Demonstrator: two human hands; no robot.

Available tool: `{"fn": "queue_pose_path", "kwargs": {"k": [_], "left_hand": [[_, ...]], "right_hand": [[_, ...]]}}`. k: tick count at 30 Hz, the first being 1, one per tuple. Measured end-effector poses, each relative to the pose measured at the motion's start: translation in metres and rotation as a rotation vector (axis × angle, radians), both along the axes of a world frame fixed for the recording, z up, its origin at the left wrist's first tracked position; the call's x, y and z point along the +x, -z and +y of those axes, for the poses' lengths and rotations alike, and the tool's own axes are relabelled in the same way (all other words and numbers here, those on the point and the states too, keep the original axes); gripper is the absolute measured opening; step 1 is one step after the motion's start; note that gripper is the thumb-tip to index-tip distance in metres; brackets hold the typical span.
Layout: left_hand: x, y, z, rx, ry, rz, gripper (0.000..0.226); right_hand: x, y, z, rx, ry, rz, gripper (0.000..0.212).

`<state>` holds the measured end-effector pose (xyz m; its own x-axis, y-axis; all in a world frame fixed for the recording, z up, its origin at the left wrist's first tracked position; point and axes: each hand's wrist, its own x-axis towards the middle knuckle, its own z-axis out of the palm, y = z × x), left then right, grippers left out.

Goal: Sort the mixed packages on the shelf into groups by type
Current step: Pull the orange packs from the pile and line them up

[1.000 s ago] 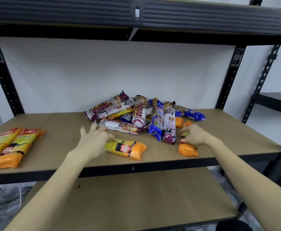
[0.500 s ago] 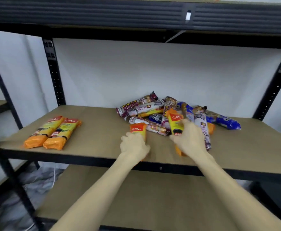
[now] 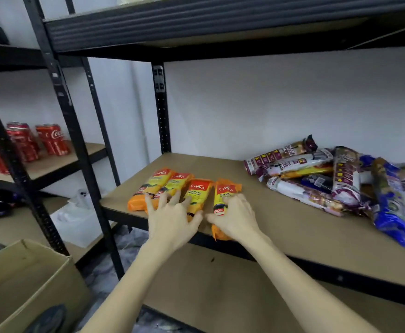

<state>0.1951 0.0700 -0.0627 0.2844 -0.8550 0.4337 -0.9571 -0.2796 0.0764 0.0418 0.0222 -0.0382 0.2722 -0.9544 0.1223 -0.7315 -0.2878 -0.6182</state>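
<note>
Tan fibreboard makes up the long shelf deck [image 3: 280, 227] in its black steel frame, and everything to be sorted lies on it. The largest mass is the loose heap of purple, white and blue foil-wrapped snack packs [image 3: 336, 181] at the right, tumbled over one another and well apart from the hands. At the left front corner four orange-and-yellow plastic garbage-bag packs with red headers [image 3: 172, 188] lie side by side in a row. The left hand [image 3: 172, 218] rests flat with fingers spread over the middle packs, pressing rather than gripping; the right hand [image 3: 235, 217] curls around the rightmost pack [image 3: 224, 195], whose lower end juts past the shelf lip. These packs look light, soft and squashy, with a slick film that would likely slide on the board — best taken around the middle, thumb under and fingers over. The foil packs look crinkly and slippery, and probably hold something crushable — lift them one at a time by the body, not the crimped ends.
</note>
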Motion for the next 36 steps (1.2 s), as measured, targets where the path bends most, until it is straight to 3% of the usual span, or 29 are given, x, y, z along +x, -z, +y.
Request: {"fn": "queue_pose_path", "kwargs": {"k": [6,12,20,23,26,29,32,36], "left_hand": [[0.020,0.016,-0.001,-0.133,0.029,0.048,0.046],[0.037,0.021,-0.018,-0.142,-0.044,0.096,0.049],[0.038,0.007,-0.017,-0.022,-0.025,0.140,0.072],[0.019,-0.008,-0.019,-0.111,0.037,0.170,0.064],[-0.030,-0.021,-0.030,-0.272,0.178,0.153,0.055],[-0.105,-0.033,-0.045,-0.319,0.323,0.167,0.044],[-0.187,-0.036,-0.063,-0.272,0.473,0.130,0.038],[-0.276,-0.035,-0.099,-0.107,0.557,0.208,0.038]], "right_hand": [[0.030,0.016,0.000,-0.101,0.087,-0.052,0.042],[0.073,0.016,-0.005,-0.076,0.165,-0.076,0.037],[0.080,0.006,-0.006,0.053,0.054,-0.131,0.042],[0.041,-0.009,-0.005,0.078,-0.055,-0.237,0.054],[-0.027,-0.020,-0.014,-0.112,0.023,-0.179,0.050],[-0.119,-0.022,-0.024,-0.365,0.255,-0.083,0.039],[-0.209,-0.016,-0.024,-0.524,0.595,0.161,0.038],[-0.276,-0.005,-0.031,-0.292,0.780,0.400,0.066]]}}
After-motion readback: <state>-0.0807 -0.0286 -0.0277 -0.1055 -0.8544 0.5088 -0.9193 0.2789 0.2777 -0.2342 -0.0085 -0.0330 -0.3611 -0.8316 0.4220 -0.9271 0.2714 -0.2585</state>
